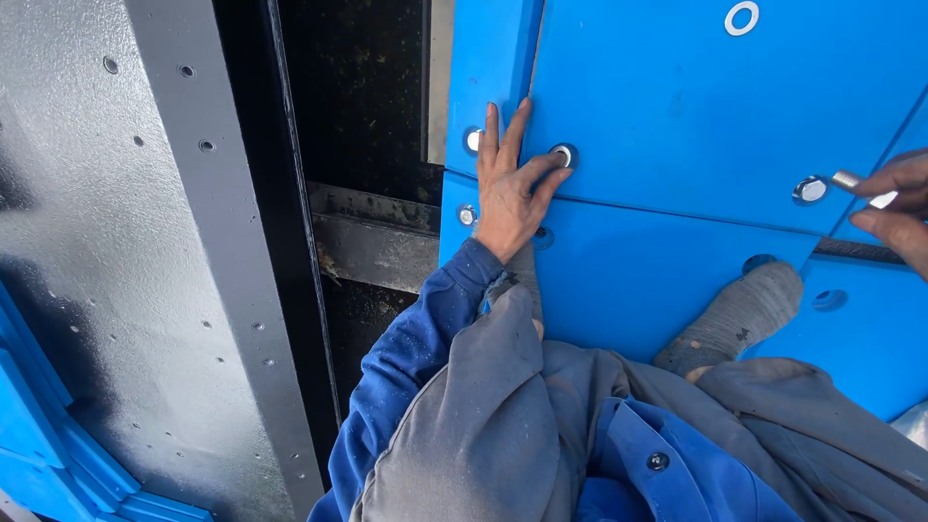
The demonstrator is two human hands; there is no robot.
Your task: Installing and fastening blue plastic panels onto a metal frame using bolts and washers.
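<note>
Head view, looking down. The left hand (510, 184) is seen pressed flat on a blue metal panel (677, 106), fingers spread; its index fingertip rests at a washer-ringed bolt hole (565, 155), and nothing is gripped. Two more silver fasteners (471, 141) are noted just left of that hand, at the panel's edge. The right hand (894, 208) is seen only partly at the frame's right edge, fingers pinched shut on a small silver bolt (860, 188), held just beside another washer-ringed fastener (809, 189) on the panel. A white ring (741, 17) is set near the panel's top. A lower blue panel (638, 280) overlaps below, where a grey-socked foot (739, 319) is planted. Blue sleeve (416, 358) and grey trousers (483, 425) fill the foreground. A grey painted steel plate (116, 271) with small drilled holes is recorded at left, a dark gap between it and the blue panels.
</note>
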